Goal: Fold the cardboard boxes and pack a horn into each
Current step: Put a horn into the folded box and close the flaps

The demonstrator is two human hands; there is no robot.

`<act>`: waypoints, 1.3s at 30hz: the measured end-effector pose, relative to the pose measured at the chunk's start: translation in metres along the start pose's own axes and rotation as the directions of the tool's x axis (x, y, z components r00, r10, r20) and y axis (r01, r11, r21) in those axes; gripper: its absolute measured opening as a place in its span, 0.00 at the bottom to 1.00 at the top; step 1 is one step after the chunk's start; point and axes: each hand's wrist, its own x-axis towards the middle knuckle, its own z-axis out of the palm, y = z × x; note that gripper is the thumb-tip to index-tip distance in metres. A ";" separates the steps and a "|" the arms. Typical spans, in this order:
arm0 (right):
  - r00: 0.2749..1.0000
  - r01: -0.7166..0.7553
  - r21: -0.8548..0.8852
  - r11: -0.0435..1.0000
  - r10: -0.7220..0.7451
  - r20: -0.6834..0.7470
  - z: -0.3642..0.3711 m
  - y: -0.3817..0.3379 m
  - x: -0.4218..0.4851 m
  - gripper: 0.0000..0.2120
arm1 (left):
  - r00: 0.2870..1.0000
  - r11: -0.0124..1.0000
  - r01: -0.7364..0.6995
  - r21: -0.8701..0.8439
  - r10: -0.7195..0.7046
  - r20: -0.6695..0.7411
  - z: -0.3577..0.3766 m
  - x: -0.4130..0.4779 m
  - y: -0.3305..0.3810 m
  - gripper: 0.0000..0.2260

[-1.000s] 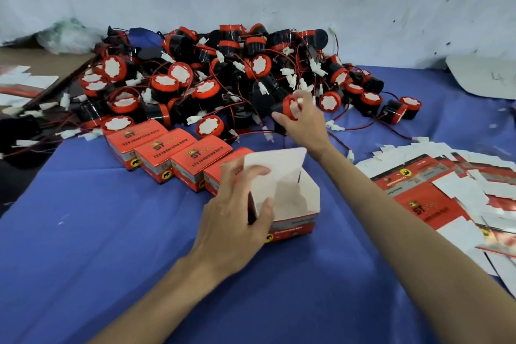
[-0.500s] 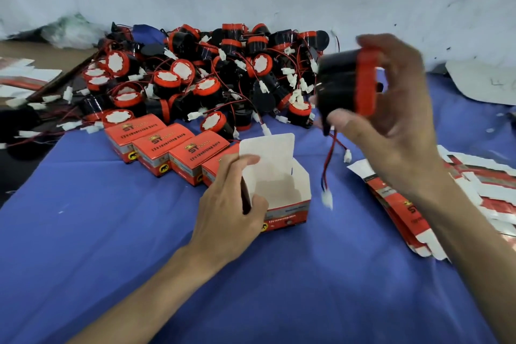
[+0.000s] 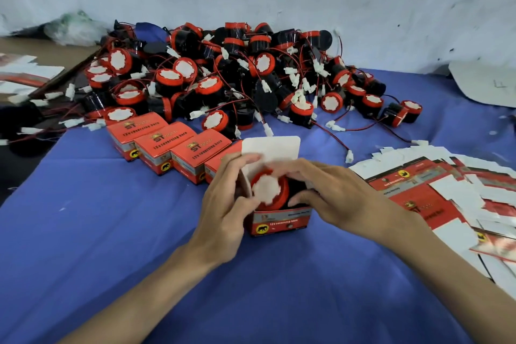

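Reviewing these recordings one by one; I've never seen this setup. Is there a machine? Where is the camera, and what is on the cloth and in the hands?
No machine: a person works with bare hands, and the single camera sits on their head, looking down. The left hand grips the side of an open box, its lid flap up. The right hand holds a red-and-black horn set into it. Behind lie a pile of horns and a row of closed boxes; flat unfolded boxes lie at the right on the blue cloth.
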 end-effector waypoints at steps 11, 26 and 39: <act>1.000 0.015 0.053 0.998 -0.014 -0.015 -0.003 -0.006 -0.002 0.14 | 0.990 0.992 0.124 -0.034 -0.122 0.068 0.013 -0.004 0.008 0.18; 0.977 0.065 -0.486 0.872 0.043 0.208 -0.001 -0.010 -0.009 0.29 | 0.984 0.982 0.171 -0.074 -0.167 0.068 0.016 -0.003 0.006 0.20; 0.962 -0.202 -0.160 0.966 0.165 -0.217 -0.057 -0.035 -0.017 0.05 | 0.968 0.972 0.237 0.012 -0.237 0.079 0.024 -0.001 0.006 0.30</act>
